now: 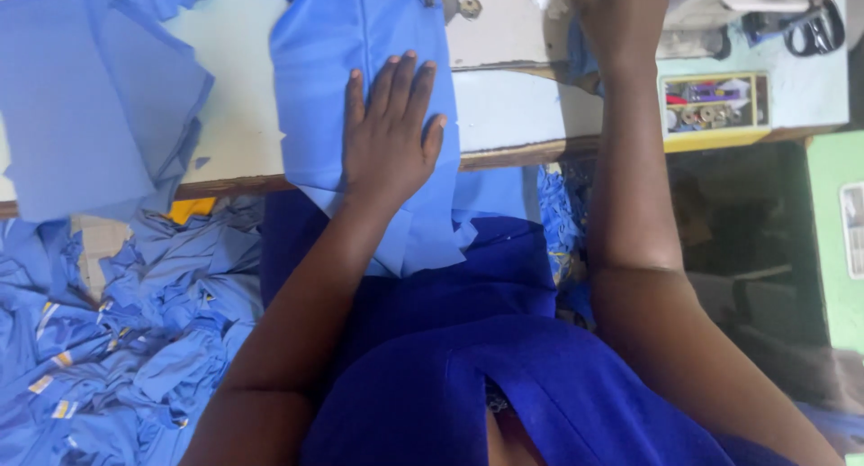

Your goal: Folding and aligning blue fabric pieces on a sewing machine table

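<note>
Two hands are at work. Nearest, my left hand (389,133) lies flat, palm down, fingers (396,83) spread and gripping nothing, pressing the blue fabric strip (360,34) onto the tabletop (504,106). The strip is thin, smooth woven cloth; its long axis runs away from me, from the near edge, where its end hangs over, toward the far side. It lies directly under and ahead of these fingers. Farther off and to the right, my right hand (621,20) reaches past the strip; its fingertips are out of view, so I cannot tell its grip. Beyond it sits a yellow-edged bobbin tray (715,106).
</note>
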